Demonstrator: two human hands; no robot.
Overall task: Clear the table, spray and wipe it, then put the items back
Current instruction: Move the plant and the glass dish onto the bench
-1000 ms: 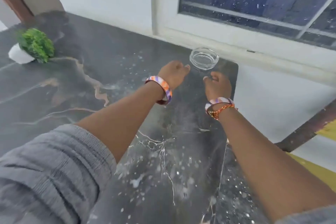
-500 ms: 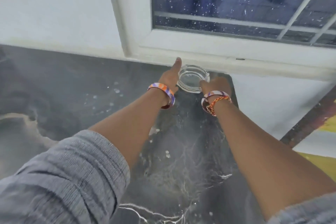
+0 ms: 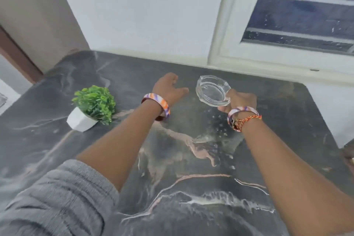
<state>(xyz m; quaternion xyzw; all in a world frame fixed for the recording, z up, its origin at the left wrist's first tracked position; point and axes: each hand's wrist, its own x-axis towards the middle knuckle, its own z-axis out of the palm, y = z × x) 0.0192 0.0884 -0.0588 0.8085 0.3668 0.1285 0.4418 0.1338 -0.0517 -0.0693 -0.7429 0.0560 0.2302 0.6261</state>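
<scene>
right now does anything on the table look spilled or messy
Yes: white specks and smears dot the dark marble table below the glass ashtray that the right hand holds tilted. The potted plant stands upright.

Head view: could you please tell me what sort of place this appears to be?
Probably a room in a home, though I can't tell which. A dark marble-look table stands against a white wall under a window, with a small potted plant on it, and the right hand holds a glass ashtray.

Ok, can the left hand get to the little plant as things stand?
Probably yes: the left hand is empty and open, the plant stands just to its left on the table, and nothing lies between them.
</scene>
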